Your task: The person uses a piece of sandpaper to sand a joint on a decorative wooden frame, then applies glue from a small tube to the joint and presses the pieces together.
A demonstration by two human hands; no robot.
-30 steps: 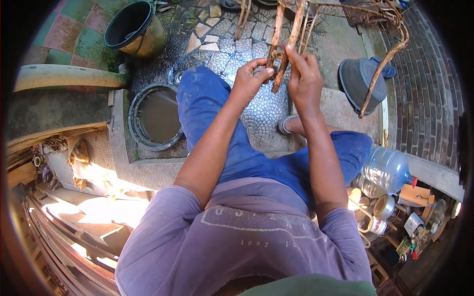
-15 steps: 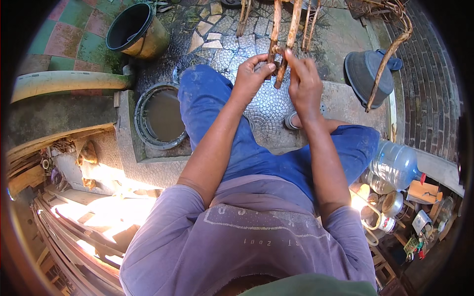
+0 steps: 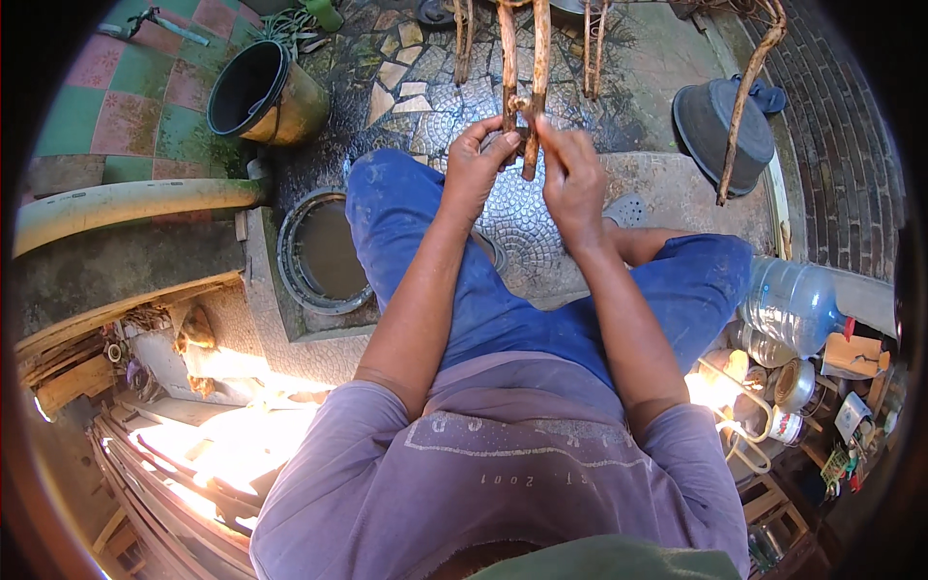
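Two brown, knobbly wooden sticks (image 3: 539,68) come down from the top of the head view, side by side, with a short crosspiece (image 3: 520,102) joining them near their lower ends. My left hand (image 3: 476,166) is closed on the left stick, thumb and forefinger pinching it just below the crosspiece. My right hand (image 3: 575,184) is beside the right stick, its fingers curled and their tips against or very near it. What those fingertips hold, if anything, is hidden. More branch legs (image 3: 464,43) of similar wood stand to either side at the top.
A bent branch (image 3: 744,116) hangs at the right, in front of an upturned dark tub (image 3: 720,135). On the left are a bucket (image 3: 300,111) and a round basin of murky water (image 3: 329,256). A large clear water bottle (image 3: 788,304) lies by my right knee.
The view has shifted a little. Both hands and the stick ends are slightly further left in the picture. My right fingertips have come lower along the right stick; my left hand keeps its hold.
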